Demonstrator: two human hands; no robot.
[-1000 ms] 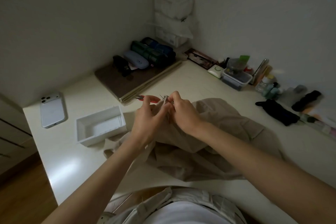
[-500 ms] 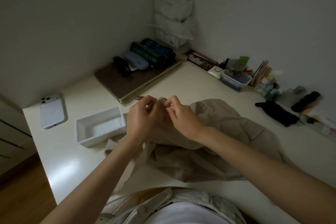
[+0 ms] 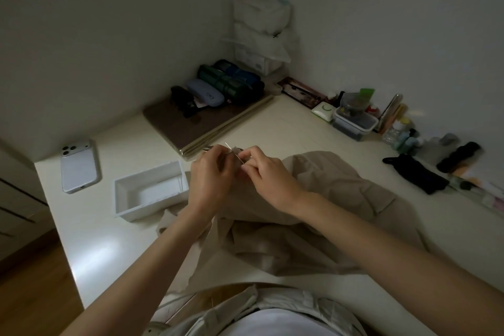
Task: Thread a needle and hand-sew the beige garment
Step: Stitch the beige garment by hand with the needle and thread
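The beige garment lies crumpled on the white table in front of me. My left hand pinches a raised fold of the fabric at its far edge. My right hand pinches a thin silver needle that sticks up and to the left between the two hands, passing through the held fabric. The thread is too fine to make out in the dim light.
An empty white tray stands left of the garment, a white phone further left. A brown board with pouches lies at the back; containers and dark cloth items line the right wall.
Both hands have dropped a little toward the table. The needle now pokes out above the fabric between the fingers; the red-handled tool tip behind the left hand is now mostly hidden.
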